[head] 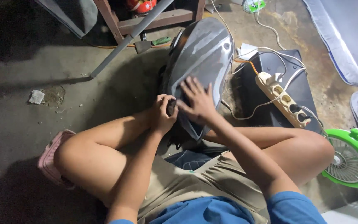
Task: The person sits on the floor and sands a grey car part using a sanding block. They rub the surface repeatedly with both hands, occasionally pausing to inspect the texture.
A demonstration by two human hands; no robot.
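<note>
A glossy grey curved panel, like a vehicle body cover, stands tilted on the concrete floor between my knees. My right hand lies flat on its lower part with fingers spread. My left hand is curled at the panel's left edge, pinching a small dark piece against it. What the piece is cannot be made out. The panel's lower tip is hidden behind my hands.
A white power strip with cables lies on a dark case at right. A green fan stands far right. A grey pole, a green-handled tool and a wooden frame are behind the panel.
</note>
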